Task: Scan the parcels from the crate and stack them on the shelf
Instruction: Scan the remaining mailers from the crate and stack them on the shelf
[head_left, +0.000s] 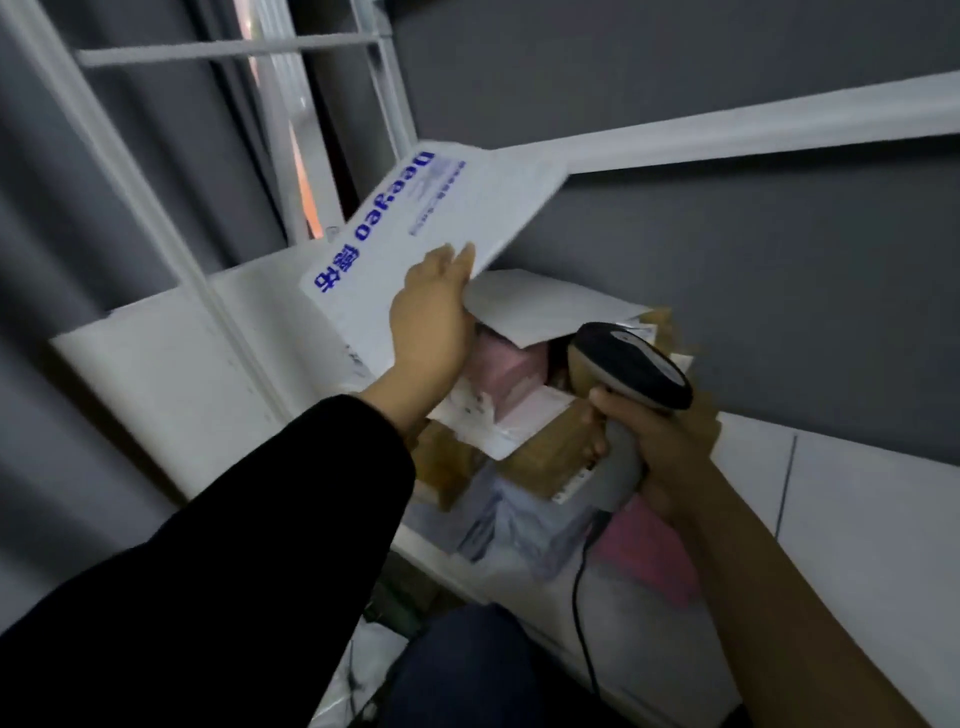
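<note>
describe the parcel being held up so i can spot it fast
Look at the white shelf rack. Above the parcel pile, the left hand holds a flat white mailer. Only it carries big blue lettering.

My long black sleeve (234, 545) on the left arm, ending at the wrist below the white shelf (171, 374), right forearm (779, 597) bare, dark blue trouser leg (467, 670) beneath that shelf

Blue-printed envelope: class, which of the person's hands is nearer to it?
Left. The left hand grips the envelope at its lower edge. The right hand is apart from it, lower and to the right, holding the scanner.
</note>
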